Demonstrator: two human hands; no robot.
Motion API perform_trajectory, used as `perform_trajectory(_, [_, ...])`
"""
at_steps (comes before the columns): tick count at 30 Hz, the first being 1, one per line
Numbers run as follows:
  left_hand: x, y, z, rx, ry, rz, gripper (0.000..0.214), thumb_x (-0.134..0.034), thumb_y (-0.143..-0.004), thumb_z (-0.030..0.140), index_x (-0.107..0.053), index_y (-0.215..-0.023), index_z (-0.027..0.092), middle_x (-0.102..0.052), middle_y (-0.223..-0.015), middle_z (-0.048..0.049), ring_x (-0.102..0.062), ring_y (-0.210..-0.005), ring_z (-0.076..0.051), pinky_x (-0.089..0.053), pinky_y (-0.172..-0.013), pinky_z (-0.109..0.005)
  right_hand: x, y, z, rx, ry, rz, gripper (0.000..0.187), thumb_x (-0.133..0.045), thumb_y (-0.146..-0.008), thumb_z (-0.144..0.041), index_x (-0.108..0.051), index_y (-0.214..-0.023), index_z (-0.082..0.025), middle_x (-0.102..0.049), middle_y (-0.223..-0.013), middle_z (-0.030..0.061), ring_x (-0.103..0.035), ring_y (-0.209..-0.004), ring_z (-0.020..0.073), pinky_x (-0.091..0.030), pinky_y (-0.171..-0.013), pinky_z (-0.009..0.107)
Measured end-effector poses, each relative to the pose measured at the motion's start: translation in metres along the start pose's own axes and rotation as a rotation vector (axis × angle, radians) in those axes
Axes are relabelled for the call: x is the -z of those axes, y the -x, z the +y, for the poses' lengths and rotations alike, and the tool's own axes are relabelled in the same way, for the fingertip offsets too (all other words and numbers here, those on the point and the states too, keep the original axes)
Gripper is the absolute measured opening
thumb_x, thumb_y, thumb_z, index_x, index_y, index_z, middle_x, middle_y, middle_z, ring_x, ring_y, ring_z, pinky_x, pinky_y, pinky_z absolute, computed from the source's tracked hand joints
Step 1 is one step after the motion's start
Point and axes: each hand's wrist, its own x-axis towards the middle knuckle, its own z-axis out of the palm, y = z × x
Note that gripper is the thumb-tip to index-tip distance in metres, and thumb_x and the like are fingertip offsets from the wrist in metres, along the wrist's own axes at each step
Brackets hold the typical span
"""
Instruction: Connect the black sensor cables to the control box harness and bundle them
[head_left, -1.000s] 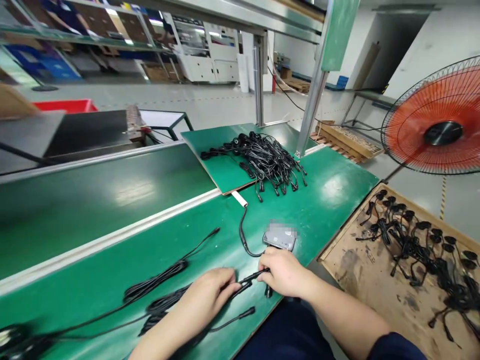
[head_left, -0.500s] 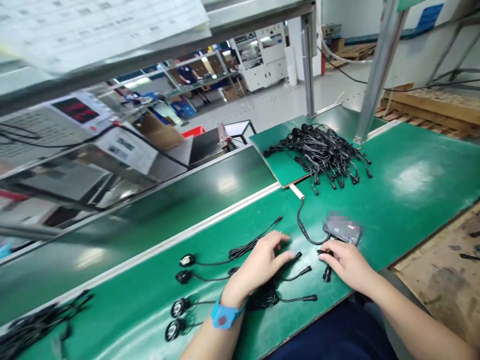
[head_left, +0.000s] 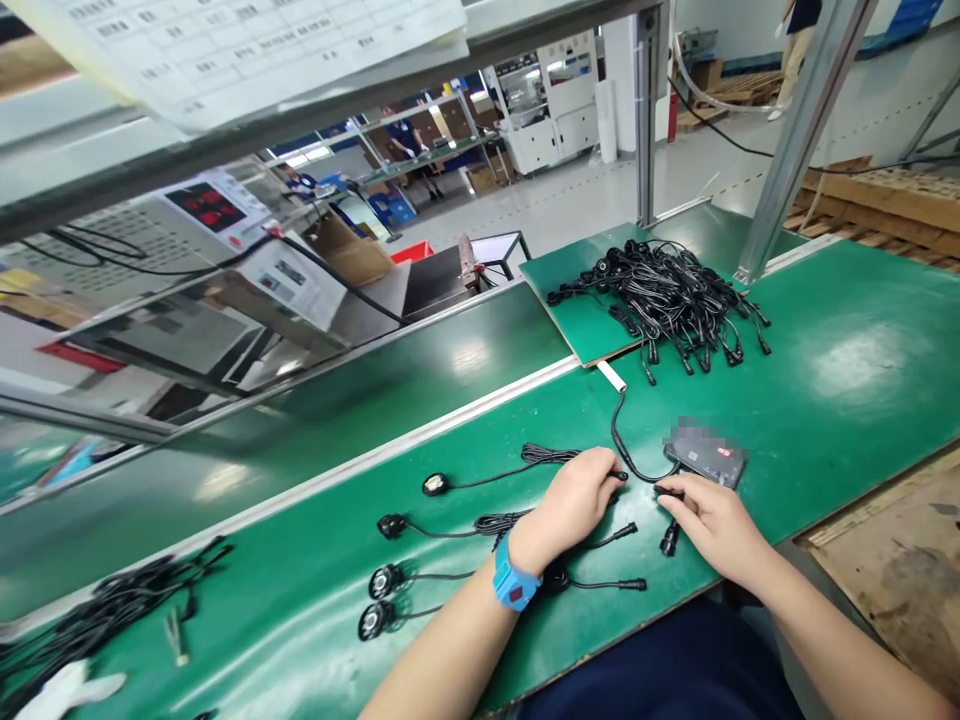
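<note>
The person's left hand (head_left: 574, 500), with a blue wristband (head_left: 512, 583), lies palm down on the green bench (head_left: 840, 400). Its fingers are curled round the plug end of the top lamp lead (head_left: 487, 473). Just to its right, the right hand (head_left: 709, 525) pinches a black socket (head_left: 660, 490) at its fingertips. The two hands are close but not touching.

The top lamp lead runs left to right, with its round lamp head (head_left: 435, 485) at the far left and its plug pointing right toward the socket. Three more lamp leads (head_left: 420, 577) lie below it, all lying the same way.

Just beyond the right hand sits a small dark tester box (head_left: 705, 460); its label is blurred and cannot be read. A black cable (head_left: 619, 440) curves from it up to a white connector (head_left: 611, 375).

Farther back, a heap of black leads (head_left: 660, 300) rests on a green board (head_left: 570, 320). At far left a meter (head_left: 206, 205) shows red digits, too small to read, as is the printed sheet (head_left: 225, 50) overhead.
</note>
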Motion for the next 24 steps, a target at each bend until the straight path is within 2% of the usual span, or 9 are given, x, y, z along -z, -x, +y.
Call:
perform_trajectory(3, [-0.014,0.01,-0.003,-0.022,0.076,0.071,0.007,-0.055,-0.1,0.023,-0.055,-0.102,0.016,-0.059,-0.097,-0.0032,-0.052,-0.091,-0.015,-0.042,-0.085,-0.028,0.001,-0.002,-0.001,0.043,-0.013,0.015,0.015,-0.057,-0.103,-0.027,-0.063,-0.116,-0.027,-0.064,-0.1,-0.0052,-0.06,-0.085,0.0068,-0.046,-0.079,0.021])
perform_trajectory(7, [-0.026,0.012,-0.004,-0.078,0.05,0.087,0.012,-0.051,-0.103,0.025,-0.058,-0.102,0.015,-0.059,-0.095,-0.0037,-0.049,-0.091,-0.016,-0.041,-0.084,-0.03,-0.001,-0.003,0.002,0.067,-0.033,-0.009,0.019,-0.058,-0.103,-0.024,-0.063,-0.12,-0.031,-0.063,-0.11,-0.0058,-0.06,-0.099,0.0065,-0.046,-0.089,0.021])
perform_trajectory(10, [-0.03,0.011,-0.001,-0.148,-0.003,0.084,0.017,-0.049,-0.105,0.026,-0.061,-0.102,0.014,-0.058,-0.092,-0.0048,-0.046,-0.087,-0.016,-0.04,-0.081,-0.031,-0.003,-0.002,0.003,0.107,-0.011,-0.03,0.022,-0.056,-0.104,-0.022,-0.063,-0.123,-0.029,-0.063,-0.113,-0.0038,-0.059,-0.103,0.0073,-0.046,-0.092,0.023])
perform_trajectory(14, [-0.031,0.012,0.002,-0.218,-0.107,0.156,0.023,-0.049,-0.104,0.026,-0.064,-0.095,0.011,-0.056,-0.086,-0.007,-0.043,-0.084,-0.018,-0.037,-0.078,-0.034,-0.006,-0.001,0.001,0.14,0.069,-0.021,0.02,-0.055,-0.104,-0.022,-0.063,-0.123,-0.023,-0.062,-0.111,-0.0012,-0.059,-0.1,0.0089,-0.047,-0.09,0.026])
perform_trajectory(19, [-0.035,0.014,0.005,-0.292,-0.33,0.253,0.021,-0.052,-0.1,0.014,-0.061,-0.082,0.01,-0.05,-0.078,-0.0071,-0.037,-0.081,-0.019,-0.03,-0.07,-0.036,-0.008,-0.003,0.002,0.184,0.152,-0.026,0.022,-0.053,-0.105,-0.021,-0.063,-0.124,-0.023,-0.063,-0.108,-0.0003,-0.06,-0.097,0.0111,-0.047,-0.087,0.028])
perform_trajectory(24, [-0.042,0.011,0.009,-0.362,-0.327,0.327,0.024,-0.048,-0.101,0.011,-0.055,-0.078,0.009,-0.047,-0.077,-0.0065,-0.035,-0.078,-0.018,-0.03,-0.068,-0.035,-0.009,-0.003,0.006,0.225,0.201,-0.03,0.02,-0.051,-0.105,-0.019,-0.06,-0.123,-0.025,-0.064,-0.11,-0.0038,-0.062,-0.098,0.0091,-0.048,-0.089,0.025])
